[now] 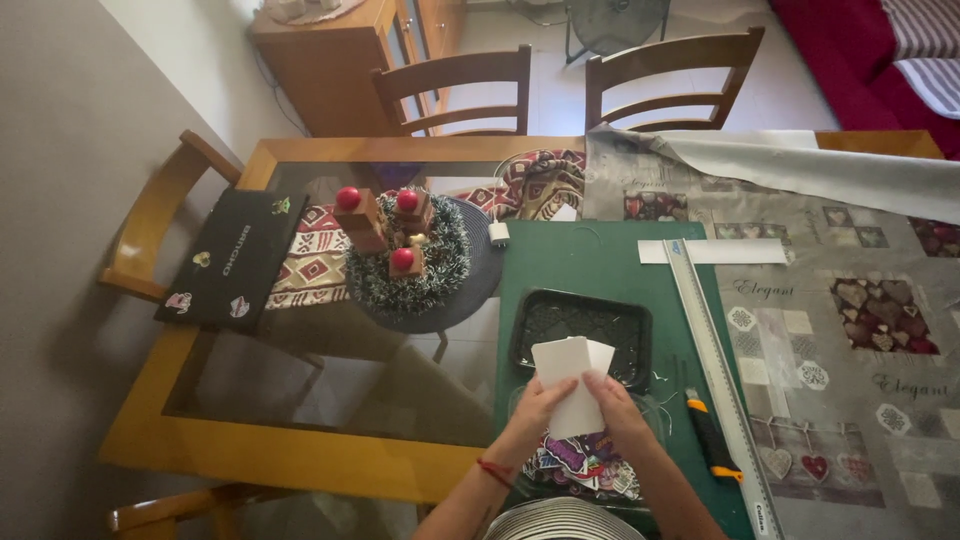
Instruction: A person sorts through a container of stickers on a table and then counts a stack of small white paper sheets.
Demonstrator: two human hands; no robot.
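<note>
both hands, left hand point(537, 405) and right hand point(618, 408), grip white card pieces point(572, 375) over black tray point(582, 325); sorting stage judged; next needs separating pieces.

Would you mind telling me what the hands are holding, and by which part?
Both the left hand and right hand hold white cards by their lower edge.

white card point(572, 385); green cutting mat point(600, 265); black tray point(582, 318); grey heart-patterned cloth point(850, 330); red baubles point(347, 198).
</note>
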